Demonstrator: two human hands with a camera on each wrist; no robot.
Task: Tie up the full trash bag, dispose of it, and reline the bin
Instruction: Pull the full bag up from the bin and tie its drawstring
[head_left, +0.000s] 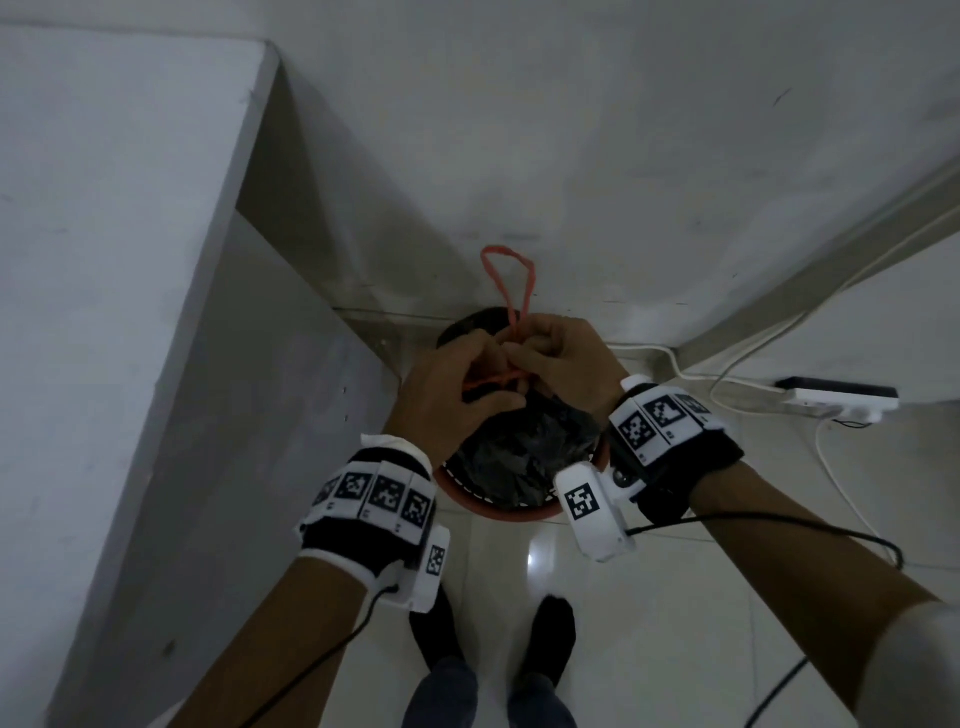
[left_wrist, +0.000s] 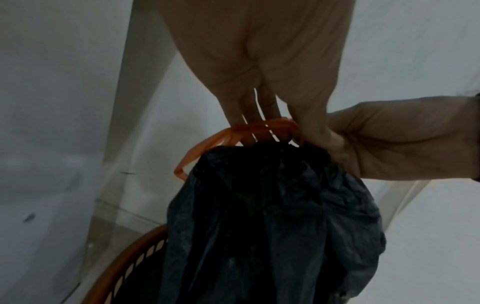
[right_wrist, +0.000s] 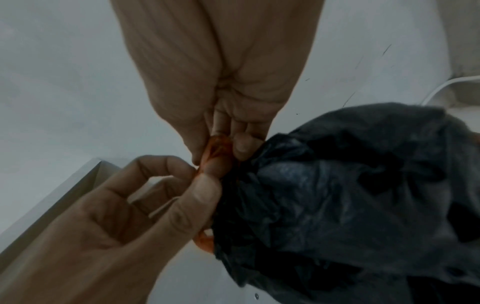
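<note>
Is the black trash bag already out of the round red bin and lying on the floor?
No, the gathered black plastic trash bag sits inside the round red slotted bin, while both hands work its orange drawstring.

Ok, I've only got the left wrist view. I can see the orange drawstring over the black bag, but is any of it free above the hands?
Observer: Yes. In the head view, a loop of the orange drawstring stands up past both hands, against the wall.
Operator: And the right hand's grip?
Observer: The right wrist view shows the right hand pinching the drawstring at the neck of the black bag. The thumb of the left hand touches it there too.
Operator: Anything on the floor to mind?
Observer: A white power strip lies on the tiles to the right of the bin.
</note>
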